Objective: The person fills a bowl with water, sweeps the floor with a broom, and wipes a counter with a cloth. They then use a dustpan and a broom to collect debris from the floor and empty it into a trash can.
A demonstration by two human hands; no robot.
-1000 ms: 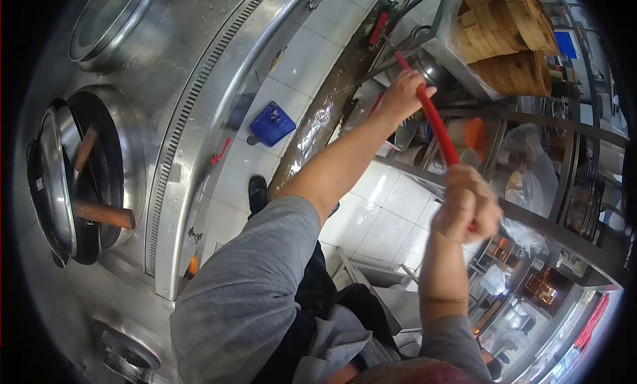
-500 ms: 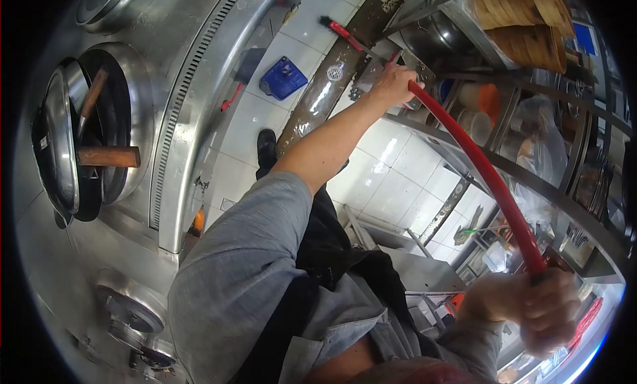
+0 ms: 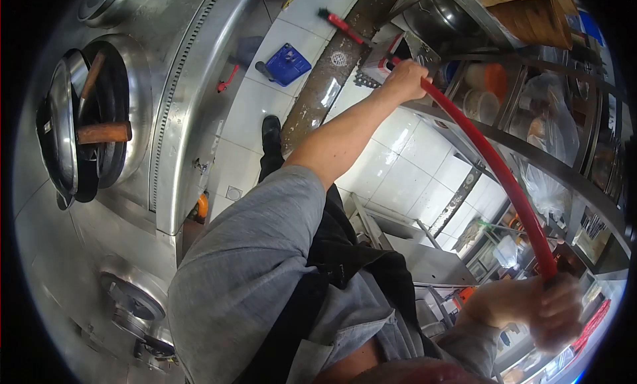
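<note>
A long-handled brush with a red handle (image 3: 494, 155) runs across the view, curved by the wide lens. Its red head with dark bristles (image 3: 342, 27) lies over the floor beside a dark wet drain channel (image 3: 308, 109). My left hand (image 3: 406, 81) is closed round the handle partway up, arm stretched out. Near the handle's end, at the lower right, my right hand (image 3: 554, 311) is wrapped round it, somewhat blurred. A round drain grate (image 3: 338, 59) shows in the channel near the bristles. Left of the channel, a blue plastic piece (image 3: 286, 64) sits on the white tiles.
A steel cooking counter (image 3: 189, 112) stands on the left, with woks and a wooden-handled tool (image 3: 105, 132). Steel shelving (image 3: 524, 148) on the right holds tubs and a plastic bag (image 3: 547, 119). Bamboo steamers (image 3: 527, 16) sit above. A black shoe (image 3: 271, 130) is on the tiles.
The view has shifted slightly, so the floor and shelves sit a little differently. Both hands stay on the handle. A box beside my left hand shows more fully.
</note>
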